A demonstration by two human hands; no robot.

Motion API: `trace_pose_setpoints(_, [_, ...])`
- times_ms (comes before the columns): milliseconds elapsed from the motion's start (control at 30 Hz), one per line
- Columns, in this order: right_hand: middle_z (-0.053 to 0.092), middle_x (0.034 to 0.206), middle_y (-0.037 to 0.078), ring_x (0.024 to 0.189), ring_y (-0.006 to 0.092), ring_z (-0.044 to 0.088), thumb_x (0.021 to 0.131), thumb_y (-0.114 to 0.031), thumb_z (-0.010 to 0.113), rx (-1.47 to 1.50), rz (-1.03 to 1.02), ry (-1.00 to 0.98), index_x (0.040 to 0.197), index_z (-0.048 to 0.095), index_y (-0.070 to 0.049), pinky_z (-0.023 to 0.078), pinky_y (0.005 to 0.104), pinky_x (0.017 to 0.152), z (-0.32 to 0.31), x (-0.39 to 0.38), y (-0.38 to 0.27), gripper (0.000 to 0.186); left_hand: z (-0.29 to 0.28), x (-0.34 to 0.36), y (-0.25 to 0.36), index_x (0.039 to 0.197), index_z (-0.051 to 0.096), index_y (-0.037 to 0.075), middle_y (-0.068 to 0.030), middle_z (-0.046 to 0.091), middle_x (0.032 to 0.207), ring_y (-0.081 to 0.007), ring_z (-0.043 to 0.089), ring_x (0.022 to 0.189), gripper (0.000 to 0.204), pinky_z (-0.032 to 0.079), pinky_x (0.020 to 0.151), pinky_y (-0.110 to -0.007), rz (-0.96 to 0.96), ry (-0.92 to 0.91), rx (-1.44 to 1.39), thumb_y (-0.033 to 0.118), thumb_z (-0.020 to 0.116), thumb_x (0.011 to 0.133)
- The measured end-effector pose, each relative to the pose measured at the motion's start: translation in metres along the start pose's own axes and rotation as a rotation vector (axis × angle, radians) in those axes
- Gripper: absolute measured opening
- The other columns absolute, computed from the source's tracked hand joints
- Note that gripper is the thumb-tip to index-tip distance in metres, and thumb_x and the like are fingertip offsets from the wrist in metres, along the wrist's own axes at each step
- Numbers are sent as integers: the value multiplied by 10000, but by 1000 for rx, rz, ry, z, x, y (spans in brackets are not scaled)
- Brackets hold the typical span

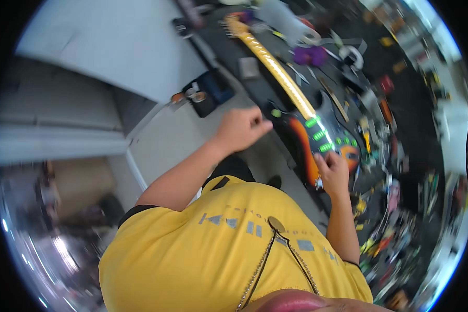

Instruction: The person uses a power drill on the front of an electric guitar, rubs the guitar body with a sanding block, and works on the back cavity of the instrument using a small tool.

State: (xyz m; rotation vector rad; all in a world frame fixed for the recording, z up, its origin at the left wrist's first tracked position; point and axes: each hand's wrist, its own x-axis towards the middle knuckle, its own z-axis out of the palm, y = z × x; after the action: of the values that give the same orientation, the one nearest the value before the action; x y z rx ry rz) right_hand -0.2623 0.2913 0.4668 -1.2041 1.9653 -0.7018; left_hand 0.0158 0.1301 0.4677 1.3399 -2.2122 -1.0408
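Note:
An electric guitar (299,132) with a sunburst body, dark pickguard, pale neck and bright green pickups and knobs lies on the dark workbench (418,83), neck toward the top. My right hand (334,169) is over the body's lower end near the bridge, fingers curled; whether they grip anything is hidden. My left hand (241,127) hangs in the air left of the guitar, fingers curled in, any contents too small or hidden to make out. A small round green item (276,113) sits by the upper horn.
Tools and parts crowd the bench, among them a purple object (309,55), a white roll (351,57) and a small pale box (248,67). A black case (215,88) lies on a lower surface left of the guitar neck. A white cabinet panel (96,47) stands at upper left.

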Motion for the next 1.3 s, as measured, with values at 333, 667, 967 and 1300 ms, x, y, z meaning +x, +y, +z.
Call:
trace_pose_setpoints(333, [747,880,101,813,183,682,930,-113,750,-102,-606,-541,1102,680,-3,527,325,755,118,1,-132,216,-67,-206,-103,1003,722,29,-120,707,856,-293,694,891,195,547,779,-409,-248,74,-101,209,747,929])
trace_pose_setpoints(667, [762,927,126,830,212,708,914,-156,765,-349,-725,-936,1144,696,-12,531,348,724,373,6,-345,280,-213,-319,-263,914,740,64,-151,726,797,-321,711,731,276,548,682,-433,-443,291,-144,331,799,877])
trace_pose_setpoints(967, [738,924,118,887,178,715,898,-44,723,-269,-854,-1019,1112,679,15,558,341,844,527,15,-526,226,-396,-359,-378,893,725,67,-148,732,839,-381,714,830,197,553,749,-478,-392,503,-43,261,747,866])
trace_pose_setpoints(1300, [760,1032,155,946,294,742,926,-158,731,-341,-996,-1093,1107,674,11,561,385,847,628,107,-643,254,-476,-328,-483,932,721,14,-174,704,834,-373,695,814,115,546,758,-465,-372,709,-104,87,726,844])
